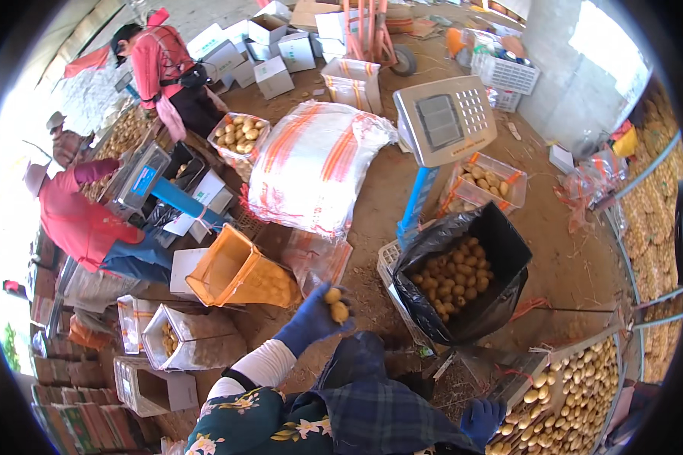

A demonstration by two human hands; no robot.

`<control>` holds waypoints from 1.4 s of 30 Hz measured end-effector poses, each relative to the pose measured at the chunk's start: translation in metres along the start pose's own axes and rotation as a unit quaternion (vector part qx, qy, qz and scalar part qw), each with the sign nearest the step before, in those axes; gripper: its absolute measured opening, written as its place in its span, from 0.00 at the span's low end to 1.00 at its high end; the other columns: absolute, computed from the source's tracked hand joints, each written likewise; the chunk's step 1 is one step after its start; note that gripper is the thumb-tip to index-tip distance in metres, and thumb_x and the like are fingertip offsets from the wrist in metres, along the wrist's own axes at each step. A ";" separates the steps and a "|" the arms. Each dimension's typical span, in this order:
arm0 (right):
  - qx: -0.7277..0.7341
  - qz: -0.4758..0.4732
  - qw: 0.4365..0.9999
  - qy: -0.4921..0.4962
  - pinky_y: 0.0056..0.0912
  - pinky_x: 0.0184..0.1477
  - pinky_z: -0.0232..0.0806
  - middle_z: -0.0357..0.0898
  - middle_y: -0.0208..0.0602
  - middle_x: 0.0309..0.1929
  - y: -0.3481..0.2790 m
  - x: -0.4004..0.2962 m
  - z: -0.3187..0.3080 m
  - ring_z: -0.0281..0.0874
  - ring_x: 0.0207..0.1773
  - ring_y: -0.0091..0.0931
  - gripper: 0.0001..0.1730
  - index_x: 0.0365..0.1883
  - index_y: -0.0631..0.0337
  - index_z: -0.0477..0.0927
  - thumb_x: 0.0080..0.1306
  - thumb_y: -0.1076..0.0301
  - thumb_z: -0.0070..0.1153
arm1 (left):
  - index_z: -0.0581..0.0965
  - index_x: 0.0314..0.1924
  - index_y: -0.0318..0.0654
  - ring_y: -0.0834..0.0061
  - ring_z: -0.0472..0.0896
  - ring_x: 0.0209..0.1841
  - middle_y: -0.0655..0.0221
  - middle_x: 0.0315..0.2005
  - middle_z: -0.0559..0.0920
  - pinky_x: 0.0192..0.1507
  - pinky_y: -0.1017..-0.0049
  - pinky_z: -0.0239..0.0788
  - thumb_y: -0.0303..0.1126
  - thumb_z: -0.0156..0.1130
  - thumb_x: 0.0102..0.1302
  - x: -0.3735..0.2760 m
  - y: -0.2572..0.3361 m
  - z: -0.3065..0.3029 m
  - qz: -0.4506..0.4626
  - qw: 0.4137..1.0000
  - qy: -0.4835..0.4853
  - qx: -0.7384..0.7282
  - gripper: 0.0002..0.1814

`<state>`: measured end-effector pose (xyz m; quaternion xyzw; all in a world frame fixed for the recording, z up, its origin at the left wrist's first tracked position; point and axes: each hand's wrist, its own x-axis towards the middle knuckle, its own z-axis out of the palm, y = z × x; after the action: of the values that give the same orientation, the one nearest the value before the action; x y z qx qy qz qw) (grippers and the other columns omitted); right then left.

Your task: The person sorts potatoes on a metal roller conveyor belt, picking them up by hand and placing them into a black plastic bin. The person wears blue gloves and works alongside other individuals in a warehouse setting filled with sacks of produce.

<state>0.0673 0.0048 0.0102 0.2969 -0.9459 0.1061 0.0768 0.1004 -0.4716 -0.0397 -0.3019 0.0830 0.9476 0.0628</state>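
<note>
My left hand [314, 318], in a blue glove, holds small potatoes [338, 311] beside an orange mesh bag [270, 278] that stands open with potatoes in its lower part. My right hand [482, 422], gloved in blue too, is at the edge of a sorting table [523, 378] strewn with potatoes [580, 387]; whether it grips anything is hidden. Between and ahead of the hands, a crate lined with a black plastic bag [503, 244] holds many potatoes [455, 276]. Behind it rises a scale display [447, 119] on a blue post.
Two people in red tops [85, 222] [162, 62] work at the left by another scale [145, 176]. A large white and orange woven sack [319, 165] lies ahead. Baskets of potatoes [242, 136] [486, 182], white cartons [273, 77] and a hand truck [370, 34] stand farther off.
</note>
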 end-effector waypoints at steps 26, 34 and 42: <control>0.025 0.132 0.991 0.013 0.44 0.59 0.65 0.78 0.32 0.36 -0.015 0.008 -0.013 0.76 0.44 0.35 0.10 0.36 0.50 0.78 0.55 0.67 0.61 | 0.67 0.60 0.47 0.63 0.77 0.44 0.66 0.46 0.78 0.52 0.51 0.75 0.40 0.58 0.70 0.015 0.207 -0.148 0.291 0.857 0.176 0.386 0.21; 0.118 0.358 0.913 0.157 0.43 0.51 0.71 0.81 0.36 0.44 -0.088 -0.055 -0.046 0.79 0.47 0.38 0.18 0.50 0.55 0.79 0.61 0.67 0.60 | 0.73 0.58 0.38 0.70 0.80 0.46 0.64 0.43 0.80 0.45 0.70 0.77 0.32 0.59 0.69 0.161 -0.055 0.120 -0.084 0.821 -0.157 0.543 0.19; -0.007 0.719 0.674 0.170 0.46 0.47 0.73 0.78 0.43 0.48 -0.159 -0.196 -0.093 0.80 0.47 0.43 0.30 0.60 0.51 0.72 0.59 0.63 0.64 | 0.75 0.56 0.36 0.64 0.78 0.53 0.59 0.50 0.78 0.56 0.68 0.70 0.27 0.71 0.57 0.051 -0.314 0.234 -0.001 0.385 -0.626 0.679 0.25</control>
<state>0.3262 0.0075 0.0835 -0.4981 -0.8390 0.1701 0.1382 -0.0191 -0.1155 0.0808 0.5191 0.6354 0.4971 0.2821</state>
